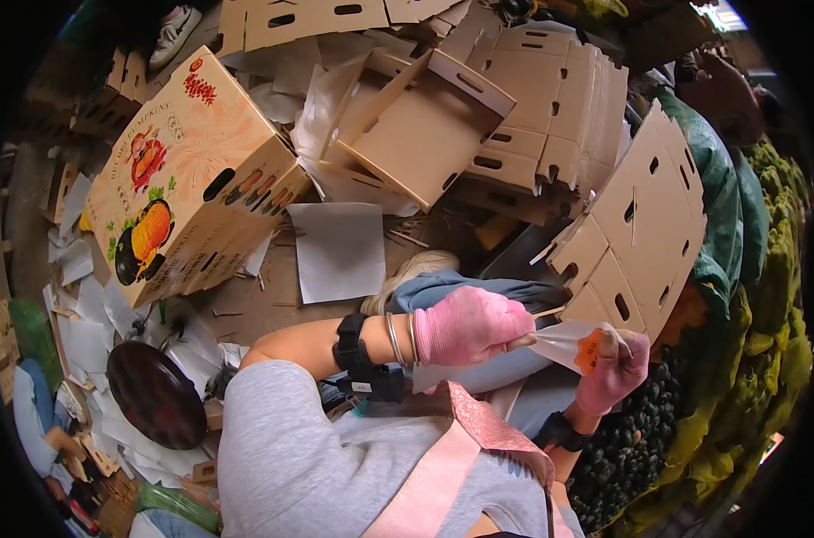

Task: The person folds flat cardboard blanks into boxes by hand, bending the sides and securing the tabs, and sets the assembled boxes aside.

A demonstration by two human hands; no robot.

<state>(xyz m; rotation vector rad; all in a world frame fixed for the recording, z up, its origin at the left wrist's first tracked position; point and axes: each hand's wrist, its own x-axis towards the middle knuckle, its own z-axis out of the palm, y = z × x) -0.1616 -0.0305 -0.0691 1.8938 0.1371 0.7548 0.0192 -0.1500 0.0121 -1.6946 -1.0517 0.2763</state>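
My left hand (470,327), in a pink glove, is closed on one end of a translucent plastic film (558,344). A thin pale stick-like piece (547,312) shows beside its fingers; whether I hold it is unclear. On the right, my right hand (611,372), also pink-gloved, pinches the film's other end, next to an orange label (589,350). The film is stretched between both hands, above my legs in blue jeans (488,291). Behind the hands leans a flat, slotted cardboard sheet (645,229).
A printed pumpkin carton (187,193) stands at left. Ahead lie an open cardboard tray (429,134), stacked cardboard sheets (537,99) and a white paper sheet (338,251). A dark round stool (156,394) is at lower left. Dark green produce (636,435) piles at right.
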